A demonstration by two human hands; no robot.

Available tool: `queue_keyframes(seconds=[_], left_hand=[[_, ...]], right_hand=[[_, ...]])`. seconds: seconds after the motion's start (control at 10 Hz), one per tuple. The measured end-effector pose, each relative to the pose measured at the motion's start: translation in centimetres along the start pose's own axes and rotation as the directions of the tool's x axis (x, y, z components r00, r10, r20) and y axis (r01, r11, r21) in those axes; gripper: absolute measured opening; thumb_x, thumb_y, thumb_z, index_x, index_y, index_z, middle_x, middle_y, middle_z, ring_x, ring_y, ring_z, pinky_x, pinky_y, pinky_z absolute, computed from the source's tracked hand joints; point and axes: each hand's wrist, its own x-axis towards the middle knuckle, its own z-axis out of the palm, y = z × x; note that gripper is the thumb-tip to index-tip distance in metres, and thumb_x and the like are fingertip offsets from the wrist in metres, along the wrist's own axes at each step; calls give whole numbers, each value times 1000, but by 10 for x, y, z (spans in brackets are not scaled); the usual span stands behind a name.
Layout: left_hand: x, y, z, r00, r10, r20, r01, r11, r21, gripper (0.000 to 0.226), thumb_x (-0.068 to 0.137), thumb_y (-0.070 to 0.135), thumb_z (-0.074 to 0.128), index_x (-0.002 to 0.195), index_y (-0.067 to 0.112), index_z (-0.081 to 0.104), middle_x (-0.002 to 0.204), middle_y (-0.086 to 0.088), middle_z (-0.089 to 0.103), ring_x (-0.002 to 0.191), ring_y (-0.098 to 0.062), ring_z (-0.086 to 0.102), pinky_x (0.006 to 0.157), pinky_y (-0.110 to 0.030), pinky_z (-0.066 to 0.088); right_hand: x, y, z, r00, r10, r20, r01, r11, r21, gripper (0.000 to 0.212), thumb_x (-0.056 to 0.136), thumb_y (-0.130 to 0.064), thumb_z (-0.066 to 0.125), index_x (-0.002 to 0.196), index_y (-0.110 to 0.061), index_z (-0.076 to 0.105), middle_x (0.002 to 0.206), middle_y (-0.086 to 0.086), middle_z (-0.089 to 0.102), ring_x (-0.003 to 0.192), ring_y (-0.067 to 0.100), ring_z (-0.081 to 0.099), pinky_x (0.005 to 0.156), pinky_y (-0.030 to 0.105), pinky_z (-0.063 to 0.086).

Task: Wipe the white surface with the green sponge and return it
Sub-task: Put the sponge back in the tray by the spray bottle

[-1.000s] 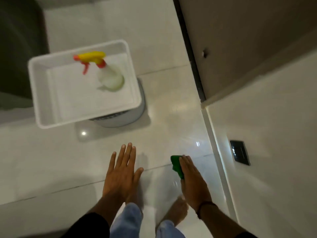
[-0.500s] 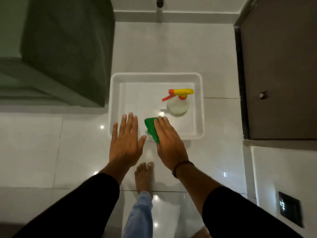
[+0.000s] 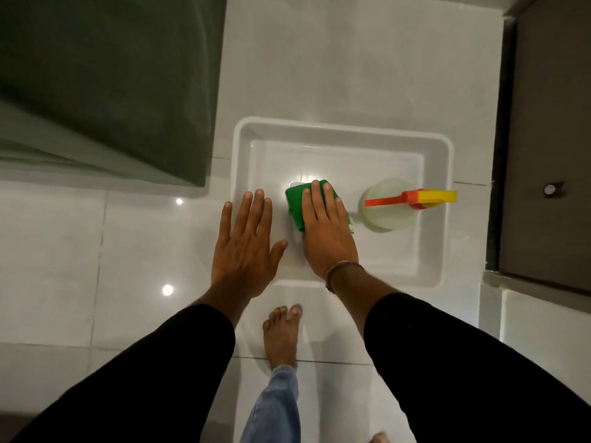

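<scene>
The green sponge (image 3: 295,203) is under the fingers of my right hand (image 3: 326,231), over the inside of the white tray (image 3: 441,148). Whether the sponge rests on the tray floor or hangs above it I cannot tell. My left hand (image 3: 246,247) is flat with its fingers spread, holding nothing, over the tray's left rim. Both sleeves are black.
A spray bottle (image 3: 388,206) with a yellow and orange trigger head stands in the tray, right of the sponge. A dark grey block (image 3: 112,84) fills the upper left. A dark door (image 3: 550,139) runs along the right. My bare foot (image 3: 283,334) is on the white floor tiles.
The view swung from the floor onto the tray. My right hand carried the sponge from the tray's near rim to over its inside. My left hand stayed flat beside it.
</scene>
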Motion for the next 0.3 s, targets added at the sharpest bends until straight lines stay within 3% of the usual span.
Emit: queue_keyframes(seconds=[0.3], left_hand=[[-9, 3, -18, 999, -31, -37, 29, 999, -36, 86, 109, 65, 18, 173, 7, 13, 184, -16, 7, 170, -34, 2, 138, -55, 1]], right_hand=[[-14, -11, -20, 999, 49, 12, -49, 998, 32, 83, 101, -44, 45, 161, -6, 2, 171, 18, 0, 157, 33, -5, 126, 53, 12]])
